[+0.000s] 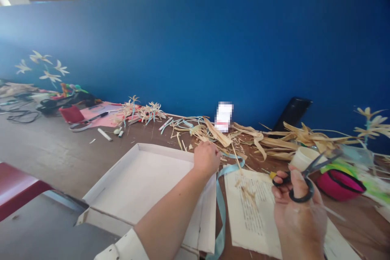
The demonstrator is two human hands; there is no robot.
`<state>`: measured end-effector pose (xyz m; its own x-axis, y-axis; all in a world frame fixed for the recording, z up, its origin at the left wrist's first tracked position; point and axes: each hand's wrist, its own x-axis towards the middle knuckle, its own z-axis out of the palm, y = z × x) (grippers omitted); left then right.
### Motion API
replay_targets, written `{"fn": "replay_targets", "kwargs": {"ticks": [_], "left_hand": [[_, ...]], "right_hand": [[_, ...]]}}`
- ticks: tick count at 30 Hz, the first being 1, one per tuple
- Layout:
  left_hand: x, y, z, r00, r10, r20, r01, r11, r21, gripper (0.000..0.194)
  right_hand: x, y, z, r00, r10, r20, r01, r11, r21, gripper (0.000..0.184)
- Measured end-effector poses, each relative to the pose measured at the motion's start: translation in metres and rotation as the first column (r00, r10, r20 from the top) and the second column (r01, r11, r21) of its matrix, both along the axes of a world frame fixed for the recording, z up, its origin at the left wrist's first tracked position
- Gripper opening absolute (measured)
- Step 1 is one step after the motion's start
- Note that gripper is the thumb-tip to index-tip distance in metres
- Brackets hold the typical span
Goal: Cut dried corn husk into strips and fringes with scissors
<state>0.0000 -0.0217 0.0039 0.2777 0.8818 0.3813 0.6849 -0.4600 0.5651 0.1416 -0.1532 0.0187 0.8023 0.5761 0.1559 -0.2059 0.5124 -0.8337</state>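
Observation:
My right hand (300, 203) holds a pair of scissors (317, 164) by its black loops, the thumb through one of them. The blades point up and to the right, spread apart. My left hand (207, 156) is curled closed above the right edge of a white open cardboard box (152, 178); whatever its fingers hold, if anything, is hidden. Just beyond it lie dried husk strips (217, 132). Between my hands, a printed sheet (240, 211) carries a few husk scraps (250, 195). A light blue ribbon (221, 203) runs down beside the box.
Husk flowers (149, 109) lie at the back, near a red case (71, 114). At the right are a white cup (306, 158), a pink pouch (339, 185) and a dark phone-like object (294, 111) against the blue partition (195, 48). A red seat (18, 189) stands at lower left.

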Motion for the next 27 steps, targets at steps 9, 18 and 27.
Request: {"fn": "replay_targets", "kwargs": {"ticks": [9, 18, 27], "left_hand": [[-0.003, -0.003, 0.004, 0.991, 0.028, -0.133, -0.015, 0.995, 0.099, 0.030], [-0.001, -0.003, 0.002, 0.981, 0.032, -0.193, 0.001, 0.986, 0.166, 0.029], [0.016, -0.021, -0.004, 0.891, -0.427, -0.153, 0.452, 0.865, 0.218, 0.022]], "right_hand": [[-0.004, -0.002, 0.007, 1.000, -0.010, -0.019, 0.010, 1.000, 0.027, 0.019], [-0.006, -0.005, 0.011, 0.998, 0.041, -0.047, -0.039, 0.999, 0.037, 0.019], [-0.010, -0.007, 0.015, 0.994, 0.100, -0.038, -0.099, 0.994, 0.040, 0.017]]}}
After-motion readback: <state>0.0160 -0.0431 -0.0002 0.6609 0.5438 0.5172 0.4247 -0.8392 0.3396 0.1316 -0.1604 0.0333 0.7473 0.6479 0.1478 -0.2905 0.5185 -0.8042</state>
